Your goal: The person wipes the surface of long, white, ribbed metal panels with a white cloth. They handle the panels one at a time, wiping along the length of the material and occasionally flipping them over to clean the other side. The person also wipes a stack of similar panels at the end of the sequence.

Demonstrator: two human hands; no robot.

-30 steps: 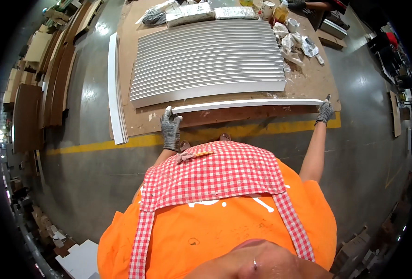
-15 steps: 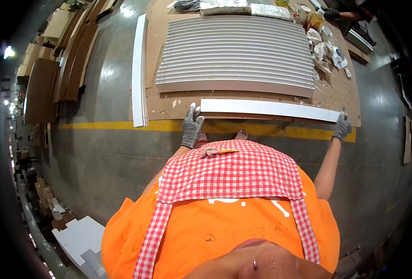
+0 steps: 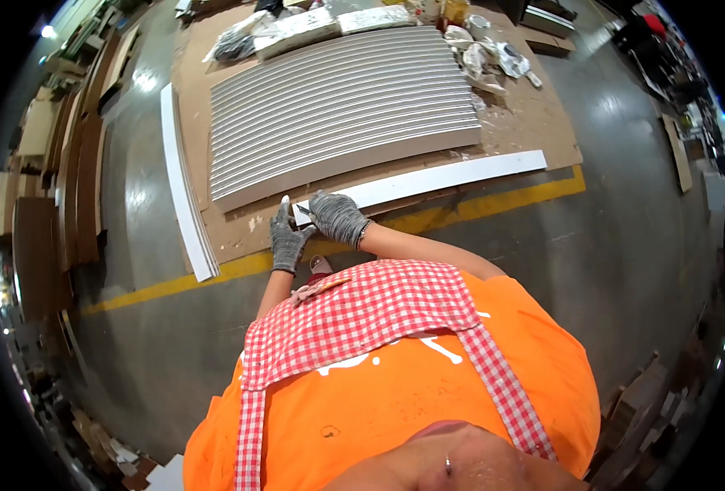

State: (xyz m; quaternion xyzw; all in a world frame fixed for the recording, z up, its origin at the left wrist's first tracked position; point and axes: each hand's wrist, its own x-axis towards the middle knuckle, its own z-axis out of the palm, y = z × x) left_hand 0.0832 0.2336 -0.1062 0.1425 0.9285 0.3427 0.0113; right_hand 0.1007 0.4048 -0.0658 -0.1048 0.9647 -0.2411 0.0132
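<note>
While your left hand [image 3: 287,240] is spread beside the flat white strip [image 3: 444,178] along the brown surface's [image 3: 542,123] near edge, your right hand [image 3: 338,219] pinches a slim dark tool [image 3: 303,210], seemingly working its end; steadiness is needed next.

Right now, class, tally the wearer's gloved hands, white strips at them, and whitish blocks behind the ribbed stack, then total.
Gloved hands: 2 (left hand, right hand)
White strip: 1
Whitish blocks: 2 (left block, right block)
Total: 5
</note>
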